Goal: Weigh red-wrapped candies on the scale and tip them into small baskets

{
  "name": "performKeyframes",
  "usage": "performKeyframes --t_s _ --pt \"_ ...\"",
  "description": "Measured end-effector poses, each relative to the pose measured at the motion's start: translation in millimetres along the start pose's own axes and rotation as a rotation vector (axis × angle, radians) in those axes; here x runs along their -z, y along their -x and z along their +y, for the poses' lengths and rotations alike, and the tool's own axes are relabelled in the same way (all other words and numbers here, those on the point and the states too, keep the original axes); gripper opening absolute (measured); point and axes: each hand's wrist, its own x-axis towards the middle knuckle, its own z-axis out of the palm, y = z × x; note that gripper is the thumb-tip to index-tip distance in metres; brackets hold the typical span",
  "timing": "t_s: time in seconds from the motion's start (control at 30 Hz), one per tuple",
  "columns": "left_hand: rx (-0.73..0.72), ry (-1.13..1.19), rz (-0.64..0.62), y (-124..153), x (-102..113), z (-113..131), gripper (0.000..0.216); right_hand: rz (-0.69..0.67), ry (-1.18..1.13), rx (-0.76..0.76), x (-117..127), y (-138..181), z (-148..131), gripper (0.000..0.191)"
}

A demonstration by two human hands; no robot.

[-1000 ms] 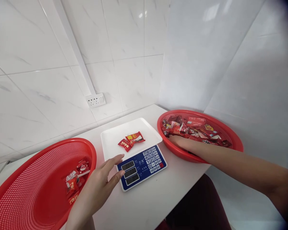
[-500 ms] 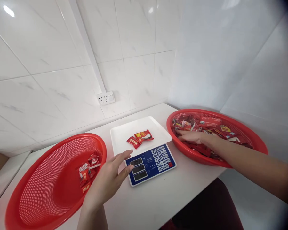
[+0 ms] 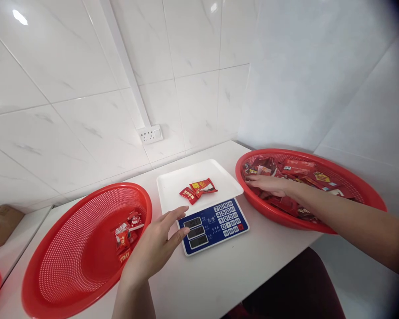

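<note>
Nearest, the left hand (image 3: 156, 243) hangs at the left side of the scale (image 3: 216, 228), thumb and fingers spread, holding nothing (whether it touches the scale is unclear). Beside it, the left basket (image 3: 63, 248) carries a small cluster of red packets (image 3: 123, 238). Two red packets (image 3: 201, 188) lie touching on the white pan (image 3: 173, 181), neither hand on them. Farther right, the right hand (image 3: 269, 184) reaches palm down over the packets (image 3: 299, 166) in the right basket (image 3: 269, 212); its grip cannot be told. Most packets lie there, so the work appears early, with much left.
</note>
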Motion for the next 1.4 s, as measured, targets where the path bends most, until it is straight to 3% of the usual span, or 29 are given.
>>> performKeyframes --t_s 0.13,0.43,0.57,0.67,0.97,1.17,1.4 --pt "0.01 -0.013 -0.002 0.0 0.7 -0.4 0.042 -0.073 -0.118 -0.115 3.2 3.0 -4.7 0.021" --pt "0.017 -0.014 -0.011 -0.7 -1.5 -1.1 0.042 0.106 -0.242 -0.11 28.6 10.5 -5.3 0.03" --pt "0.005 0.004 -0.023 -0.2 -1.3 2.4 0.042 0.12 -0.253 -0.059 32.8 12.9 -19.6 0.025" --pt "-0.017 0.015 -0.038 1.3 -0.4 5.6 0.039 0.053 -0.224 0.023 19.7 12.4 -38.1 0.023" --pt "-0.056 -0.01 0.007 11.7 5.0 4.2 0.04 -0.032 0.107 0.237 -58.0 -10.0 -80.2 0.021" --pt "-0.058 -0.01 0.026 15.8 8.7 5.0 0.04 -0.024 0.338 0.428 -68.1 -14.8 -85.8 0.029" --pt "-0.063 -0.009 0.007 13.8 8.8 4.9 0.04 -0.016 0.25 0.475 -78.7 -19.4 -82.2 0.023"
